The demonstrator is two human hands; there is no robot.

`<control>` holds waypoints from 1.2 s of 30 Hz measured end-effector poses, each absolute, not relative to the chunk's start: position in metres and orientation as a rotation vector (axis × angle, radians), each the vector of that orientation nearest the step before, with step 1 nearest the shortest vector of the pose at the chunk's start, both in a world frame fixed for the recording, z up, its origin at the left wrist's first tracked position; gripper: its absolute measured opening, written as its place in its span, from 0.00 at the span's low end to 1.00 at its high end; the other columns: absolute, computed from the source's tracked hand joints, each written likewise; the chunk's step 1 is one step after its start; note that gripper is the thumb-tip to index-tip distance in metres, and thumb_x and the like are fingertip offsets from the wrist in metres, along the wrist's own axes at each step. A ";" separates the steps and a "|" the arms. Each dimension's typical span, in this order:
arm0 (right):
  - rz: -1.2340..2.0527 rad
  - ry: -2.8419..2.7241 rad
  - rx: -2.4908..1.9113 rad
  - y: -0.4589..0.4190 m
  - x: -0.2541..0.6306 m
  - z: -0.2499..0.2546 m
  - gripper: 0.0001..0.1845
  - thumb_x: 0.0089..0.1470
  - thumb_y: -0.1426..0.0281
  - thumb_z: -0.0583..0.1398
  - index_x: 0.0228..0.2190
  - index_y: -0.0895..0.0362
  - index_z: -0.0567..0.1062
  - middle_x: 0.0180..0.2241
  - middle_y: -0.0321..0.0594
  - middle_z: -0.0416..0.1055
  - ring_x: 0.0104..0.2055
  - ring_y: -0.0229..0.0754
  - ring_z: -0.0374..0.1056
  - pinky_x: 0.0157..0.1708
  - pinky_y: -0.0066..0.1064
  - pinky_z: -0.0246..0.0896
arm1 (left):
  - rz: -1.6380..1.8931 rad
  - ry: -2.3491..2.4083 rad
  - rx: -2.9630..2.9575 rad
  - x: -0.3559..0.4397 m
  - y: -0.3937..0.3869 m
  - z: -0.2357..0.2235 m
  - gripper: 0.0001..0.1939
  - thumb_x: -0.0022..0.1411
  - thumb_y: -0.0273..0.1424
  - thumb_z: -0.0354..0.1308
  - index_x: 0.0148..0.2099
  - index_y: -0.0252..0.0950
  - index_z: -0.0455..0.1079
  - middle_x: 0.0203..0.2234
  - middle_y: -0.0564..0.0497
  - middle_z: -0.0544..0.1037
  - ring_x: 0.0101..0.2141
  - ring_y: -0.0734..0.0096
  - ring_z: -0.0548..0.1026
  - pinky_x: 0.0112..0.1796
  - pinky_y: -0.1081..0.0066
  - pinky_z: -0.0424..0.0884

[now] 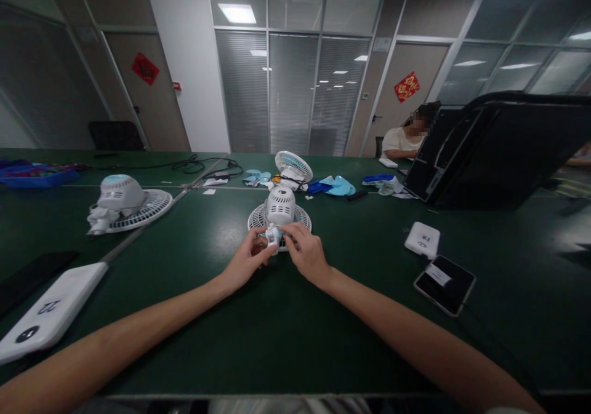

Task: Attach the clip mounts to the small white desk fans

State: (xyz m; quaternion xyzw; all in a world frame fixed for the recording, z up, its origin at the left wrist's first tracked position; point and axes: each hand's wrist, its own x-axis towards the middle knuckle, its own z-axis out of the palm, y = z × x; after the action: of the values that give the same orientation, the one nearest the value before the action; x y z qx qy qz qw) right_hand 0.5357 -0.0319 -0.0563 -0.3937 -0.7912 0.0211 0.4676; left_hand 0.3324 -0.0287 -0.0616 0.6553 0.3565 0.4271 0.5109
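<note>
A green tabletop [207,334] carries a white plastic fan [281,205], grille down. At its near edge, the left hand [249,254] grips the fan's small white bracket [273,237], and the right hand [307,251] pinches the same bracket with bent fingers.

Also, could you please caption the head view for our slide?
Left hand and right hand at the white fitting of a face-down fan, green table.
</note>
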 end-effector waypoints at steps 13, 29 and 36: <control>0.094 -1.878 -1.010 -0.030 0.538 -0.057 0.07 0.67 0.70 0.57 0.43 0.54 0.76 0.40 0.41 0.74 0.39 0.42 0.72 0.39 0.31 0.70 | 1.030 0.877 1.596 0.333 -0.030 -0.061 0.26 0.65 0.40 0.62 0.59 0.39 0.57 0.36 0.53 0.72 0.28 0.74 0.71 0.27 0.75 0.67; 0.050 -1.903 -1.033 -0.026 0.538 -0.059 0.09 0.69 0.67 0.55 0.41 0.54 0.75 0.39 0.41 0.74 0.40 0.42 0.72 0.42 0.33 0.68 | 1.024 0.891 1.587 0.333 -0.030 -0.060 0.26 0.63 0.40 0.64 0.58 0.38 0.58 0.35 0.53 0.72 0.27 0.74 0.71 0.26 0.75 0.67; 0.061 -1.976 -0.945 -0.032 0.537 -0.059 0.12 0.70 0.66 0.53 0.40 0.55 0.75 0.39 0.41 0.74 0.41 0.41 0.72 0.43 0.32 0.67 | 1.047 0.887 1.594 0.334 -0.028 -0.061 0.26 0.64 0.42 0.63 0.58 0.38 0.59 0.36 0.52 0.74 0.27 0.75 0.71 0.26 0.74 0.67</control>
State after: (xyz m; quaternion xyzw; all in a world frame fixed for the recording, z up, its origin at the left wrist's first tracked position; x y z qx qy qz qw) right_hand 0.5373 -0.0321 -0.0585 -0.3835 -0.8020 0.0248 0.4573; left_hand 0.3336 -0.0283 -0.0613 0.6581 0.3662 0.4322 0.4959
